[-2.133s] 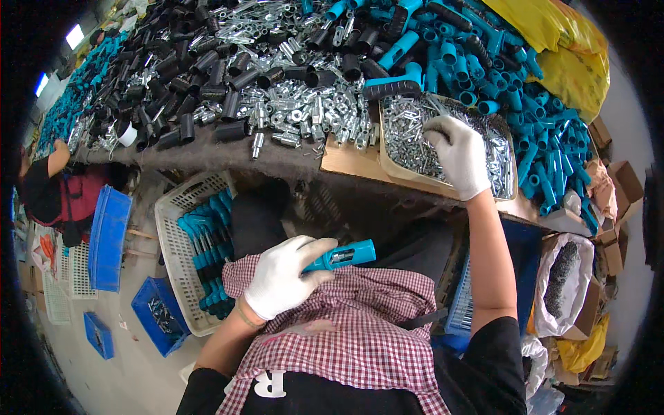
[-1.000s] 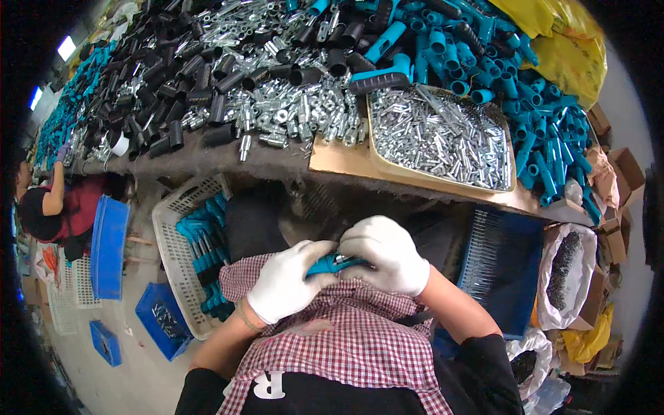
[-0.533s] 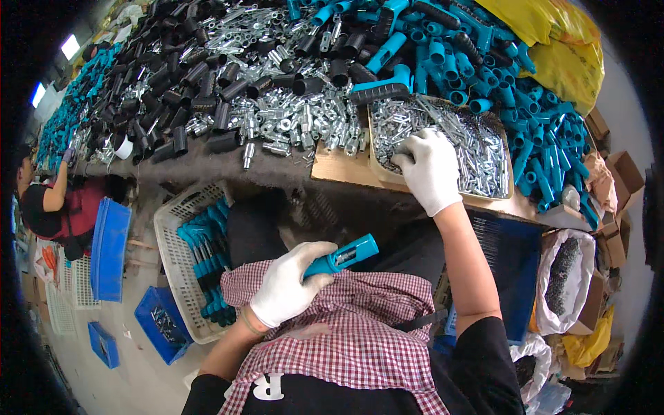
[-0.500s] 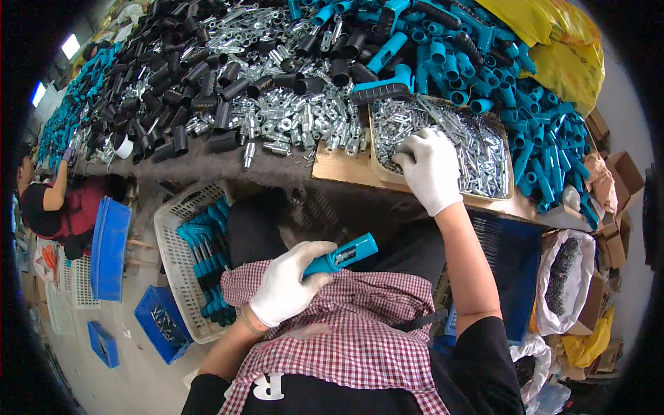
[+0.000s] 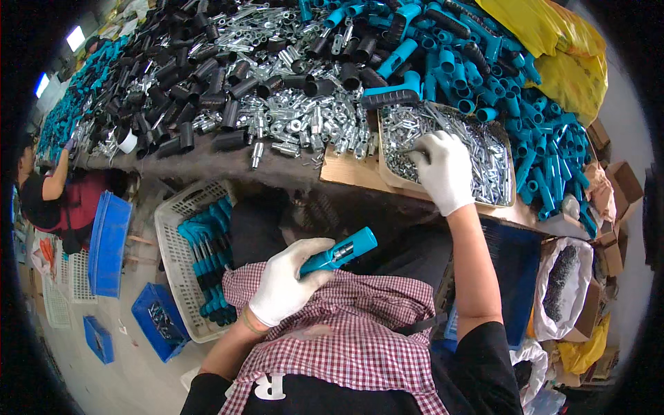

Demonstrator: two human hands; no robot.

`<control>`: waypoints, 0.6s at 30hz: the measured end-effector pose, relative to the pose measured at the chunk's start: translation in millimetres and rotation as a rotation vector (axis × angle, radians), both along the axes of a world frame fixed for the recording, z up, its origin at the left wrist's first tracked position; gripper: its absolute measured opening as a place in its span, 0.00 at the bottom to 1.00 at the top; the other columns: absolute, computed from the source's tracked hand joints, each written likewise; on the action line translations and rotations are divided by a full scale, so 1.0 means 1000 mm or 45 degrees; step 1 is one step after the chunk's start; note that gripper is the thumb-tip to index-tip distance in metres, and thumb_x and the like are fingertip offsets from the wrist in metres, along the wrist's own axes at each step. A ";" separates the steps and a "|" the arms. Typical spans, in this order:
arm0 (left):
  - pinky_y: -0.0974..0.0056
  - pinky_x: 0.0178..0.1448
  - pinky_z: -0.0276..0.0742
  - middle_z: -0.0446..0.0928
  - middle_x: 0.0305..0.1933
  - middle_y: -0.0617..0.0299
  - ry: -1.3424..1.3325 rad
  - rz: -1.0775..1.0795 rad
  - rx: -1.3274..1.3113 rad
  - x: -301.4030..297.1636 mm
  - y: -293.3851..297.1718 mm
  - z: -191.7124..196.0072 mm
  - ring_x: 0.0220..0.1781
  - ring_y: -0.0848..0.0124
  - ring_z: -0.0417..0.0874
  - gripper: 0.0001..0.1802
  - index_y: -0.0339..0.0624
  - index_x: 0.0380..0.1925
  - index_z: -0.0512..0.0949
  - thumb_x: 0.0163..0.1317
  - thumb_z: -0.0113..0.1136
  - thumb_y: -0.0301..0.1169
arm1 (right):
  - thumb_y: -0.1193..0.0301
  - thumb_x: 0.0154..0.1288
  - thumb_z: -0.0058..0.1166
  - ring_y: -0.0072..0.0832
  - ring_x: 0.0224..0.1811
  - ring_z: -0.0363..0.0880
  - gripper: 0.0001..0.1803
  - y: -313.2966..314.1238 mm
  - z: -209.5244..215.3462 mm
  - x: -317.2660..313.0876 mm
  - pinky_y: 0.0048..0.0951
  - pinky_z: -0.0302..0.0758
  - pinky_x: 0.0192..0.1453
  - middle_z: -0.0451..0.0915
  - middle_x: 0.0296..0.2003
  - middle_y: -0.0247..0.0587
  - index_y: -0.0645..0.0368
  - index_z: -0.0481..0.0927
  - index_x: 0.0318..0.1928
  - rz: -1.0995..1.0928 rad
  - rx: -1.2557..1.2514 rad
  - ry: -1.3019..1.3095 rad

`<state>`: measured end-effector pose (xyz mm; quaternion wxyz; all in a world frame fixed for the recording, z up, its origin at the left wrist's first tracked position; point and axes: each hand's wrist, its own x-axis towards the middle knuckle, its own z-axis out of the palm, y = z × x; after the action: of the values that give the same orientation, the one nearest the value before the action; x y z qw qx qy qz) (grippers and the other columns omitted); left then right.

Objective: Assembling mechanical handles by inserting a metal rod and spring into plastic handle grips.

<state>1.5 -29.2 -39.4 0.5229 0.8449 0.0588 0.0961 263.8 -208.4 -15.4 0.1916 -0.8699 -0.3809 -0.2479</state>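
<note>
My left hand (image 5: pixel 289 282), in a white glove, is wrapped round a teal tubular housing (image 5: pixel 344 250) above my checkered apron. The tube points up to the right, and a slot in its side shows something dark and metallic within. Over a shallow cream tray (image 5: pixel 513 185) on the bench, my gloved right hand (image 5: pixel 445 171) has its fingers drawn together. Whatever lies between those fingertips is too small to make out. Small silver metal pins (image 5: pixel 490 160) fill the tray around that hand.
Black sleeves (image 5: pixel 232 114), silver metal fittings (image 5: pixel 297 124) and teal housings (image 5: pixel 477 76) are heaped across the bench. Left of my lap, a cream basket (image 5: pixel 169 259) holds teal tools. Blue bins (image 5: pixel 109 242) stand farther left, near a co-worker (image 5: pixel 59 197). A white sack (image 5: pixel 564 287) is at right.
My right hand has shifted slightly within the tray, and its fingers are drawn closer together. The teal housing has turned a little in my left hand, so its slot looks narrower.
</note>
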 end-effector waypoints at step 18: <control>0.66 0.54 0.74 0.76 0.49 0.57 -0.071 0.300 -0.782 0.001 0.003 -0.020 0.47 0.72 0.76 0.27 0.29 0.60 0.69 0.61 0.56 0.26 | 0.73 0.52 0.68 0.24 0.29 0.78 0.07 0.058 -0.031 -0.149 0.26 0.75 0.36 0.80 0.28 0.36 0.61 0.82 0.29 0.481 0.692 1.161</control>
<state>2.9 -26.2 -59.8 0.7400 0.6321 0.1681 0.1569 114.6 -150.3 -46.7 0.5951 -0.7251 -0.3310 0.1026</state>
